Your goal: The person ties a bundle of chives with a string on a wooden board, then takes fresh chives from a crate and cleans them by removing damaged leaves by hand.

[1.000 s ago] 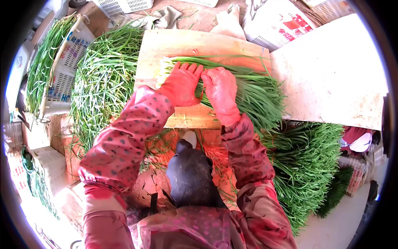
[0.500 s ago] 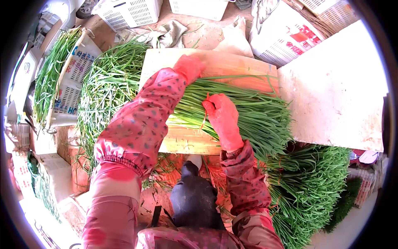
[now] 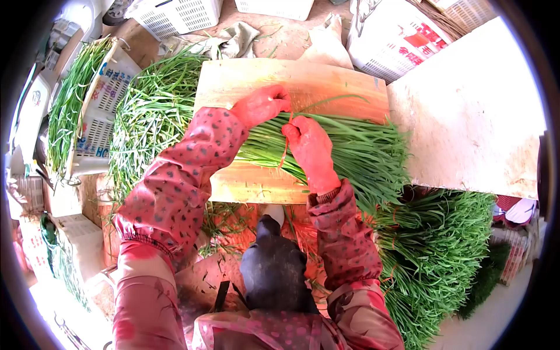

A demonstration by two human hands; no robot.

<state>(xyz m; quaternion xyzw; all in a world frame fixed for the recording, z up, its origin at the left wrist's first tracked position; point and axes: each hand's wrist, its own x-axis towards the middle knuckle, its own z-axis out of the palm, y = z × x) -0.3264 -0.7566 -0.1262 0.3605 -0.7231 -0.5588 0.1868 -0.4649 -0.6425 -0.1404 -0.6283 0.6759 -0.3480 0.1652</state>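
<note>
A thick bundle of garlic chives [image 3: 361,149] lies across the wooden board [image 3: 233,79], its leaf ends fanning out to the right. An orange-red tie [image 3: 283,157] loops round the bundle. My left hand [image 3: 262,106], in a red rubber glove, is closed at the far side of the bundle, its fingertips pinching an end of the tie. On top of the leaves, my right hand [image 3: 313,153], gloved the same, pinches the tie between thumb and fingers. The strand runs up between the two hands.
Loose chives [image 3: 151,111] are heaped left of the board, beside a white crate [image 3: 108,96] of more chives. Tied bundles [image 3: 434,251] stand at lower right. A pale panel [image 3: 466,111] adjoins the board's right edge. White baskets [image 3: 181,16] line the back.
My left hand has come nearer the tie from the far side of the board and now pinches its end. My right hand stays at the tie. The view has shifted slightly.
</note>
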